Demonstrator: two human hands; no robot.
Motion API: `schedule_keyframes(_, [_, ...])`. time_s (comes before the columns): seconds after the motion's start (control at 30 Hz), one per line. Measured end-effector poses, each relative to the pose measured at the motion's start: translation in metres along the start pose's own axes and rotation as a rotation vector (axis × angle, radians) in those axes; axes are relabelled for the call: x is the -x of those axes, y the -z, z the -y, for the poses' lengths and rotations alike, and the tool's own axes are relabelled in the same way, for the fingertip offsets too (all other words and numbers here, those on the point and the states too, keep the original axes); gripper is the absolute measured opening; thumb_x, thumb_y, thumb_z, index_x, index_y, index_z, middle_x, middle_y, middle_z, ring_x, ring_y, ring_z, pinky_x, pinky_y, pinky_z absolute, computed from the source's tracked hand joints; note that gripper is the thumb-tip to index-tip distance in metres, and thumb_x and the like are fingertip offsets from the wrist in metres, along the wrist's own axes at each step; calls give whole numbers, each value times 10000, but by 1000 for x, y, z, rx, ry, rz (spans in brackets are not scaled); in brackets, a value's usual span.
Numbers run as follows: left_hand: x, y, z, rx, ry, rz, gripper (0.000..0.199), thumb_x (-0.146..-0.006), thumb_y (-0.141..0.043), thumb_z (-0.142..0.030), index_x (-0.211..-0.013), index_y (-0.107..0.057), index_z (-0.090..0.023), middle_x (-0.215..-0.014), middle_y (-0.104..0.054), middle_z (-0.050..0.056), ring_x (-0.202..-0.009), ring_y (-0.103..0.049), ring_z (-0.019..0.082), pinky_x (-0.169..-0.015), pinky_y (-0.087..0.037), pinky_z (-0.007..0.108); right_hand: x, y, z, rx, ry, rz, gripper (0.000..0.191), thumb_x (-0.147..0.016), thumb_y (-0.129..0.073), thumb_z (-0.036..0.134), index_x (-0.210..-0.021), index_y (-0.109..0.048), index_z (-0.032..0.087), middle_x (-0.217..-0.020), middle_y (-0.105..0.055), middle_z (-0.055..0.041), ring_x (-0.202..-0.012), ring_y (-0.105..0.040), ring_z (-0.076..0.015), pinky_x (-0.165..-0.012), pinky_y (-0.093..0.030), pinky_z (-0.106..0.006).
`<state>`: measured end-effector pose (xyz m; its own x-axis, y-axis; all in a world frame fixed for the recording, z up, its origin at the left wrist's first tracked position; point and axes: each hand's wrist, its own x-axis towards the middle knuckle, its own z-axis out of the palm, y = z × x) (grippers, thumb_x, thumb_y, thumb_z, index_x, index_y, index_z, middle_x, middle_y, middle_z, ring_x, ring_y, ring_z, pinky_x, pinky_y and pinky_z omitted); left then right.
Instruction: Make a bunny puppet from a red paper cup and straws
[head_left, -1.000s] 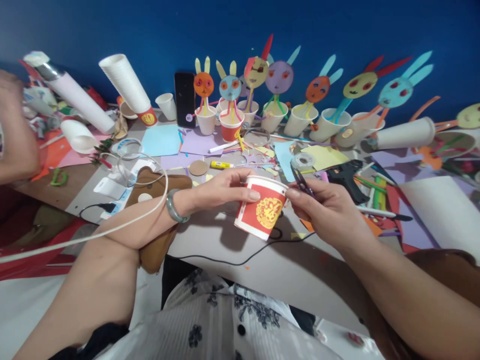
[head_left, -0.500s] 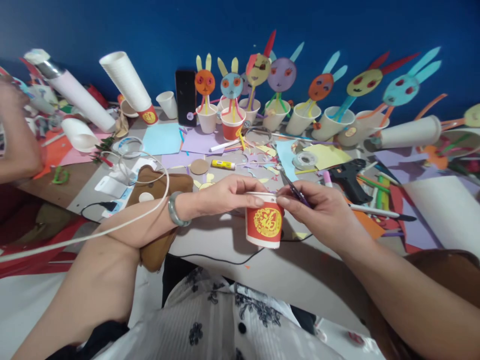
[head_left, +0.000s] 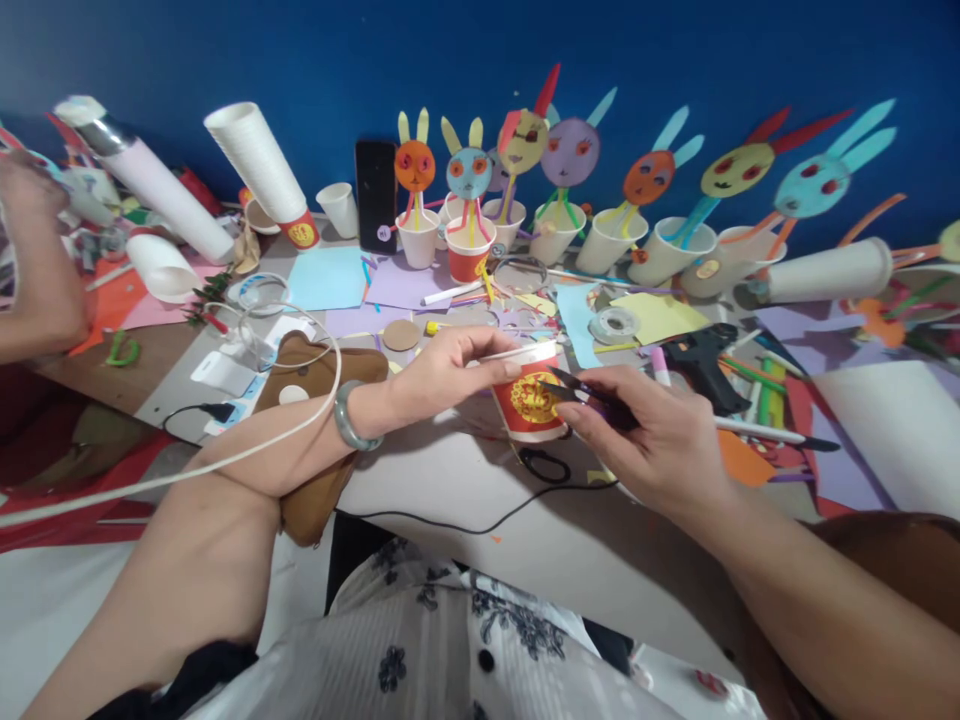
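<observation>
My left hand (head_left: 457,375), with a bracelet at the wrist, grips a red paper cup (head_left: 525,402) by its white rim, thumb on the near side. The cup is tilted and shows a round gold design on its red side. In my right hand (head_left: 649,420) is a pair of small dark scissors (head_left: 577,392). Their two pointed blades are spread slightly apart at the cup's right side; whether they touch it I cannot tell. The fingers cover most of the handles. A black loop (head_left: 546,466) lies on the table just below the cup.
Paper cups bearing rabbit-faced figures (head_left: 570,150) line the blue wall. A black glue gun (head_left: 705,365), markers and coloured paper lie to the right. On the left are stacked cups (head_left: 259,160), a white cable (head_left: 300,420), a brown pouch (head_left: 319,490) and another person's arm (head_left: 34,250).
The cup has risen slightly and tipped, uncovering the black loop below it. My right hand has shifted right and away from the rim, and the scissors now point at the cup's side.
</observation>
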<state>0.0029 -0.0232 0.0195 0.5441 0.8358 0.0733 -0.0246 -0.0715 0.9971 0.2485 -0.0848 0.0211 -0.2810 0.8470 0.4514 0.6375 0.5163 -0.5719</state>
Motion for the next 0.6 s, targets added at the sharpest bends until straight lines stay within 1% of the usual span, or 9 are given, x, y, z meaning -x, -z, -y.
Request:
schedule_keyframes(0.1, [0,0,-1,-85,-46,-13,402,-901,-813,-537,-967,-775,-143,-953,-791,61,-832,-687,137,-778,-564,249,1,-1,0,67,25,5,290,-1011,-667,501,-1047,-769,232,-688,-717,-17,-506,-583,-158,-506,-417,-309])
schedule_keyframes(0.3, [0,1,2,-216,-141,-70,286,-931,-791,-442,-950,-801,-157,-914,-801,51,-796,-673,126,-743,-530,239,1,0,1,107,48,-21,270,-1024,-670,474,-1035,-787,231,-720,-750,-31,-565,-654,-182,-526,-432,-316])
schedule_keyframes(0.4, [0,0,2,-269,-195,-64,235,-932,-792,-400,-929,-808,-166,-899,-812,47,-801,-689,129,-756,-542,238,2,0,-1,122,47,-19,266,-1027,-671,466,-1036,-785,226,-774,-779,-44,-594,-679,-188,-539,-443,-316])
schedule_keyframes(0.6, [3,-2,0,-334,-241,-70,215,-943,-775,-384,-938,-812,-173,-906,-828,45,-801,-716,135,-747,-550,233,4,0,-5,180,25,-4,308,-1036,-646,507,-1013,-780,230,-757,-776,-46,-604,-686,-193,-559,-448,-316])
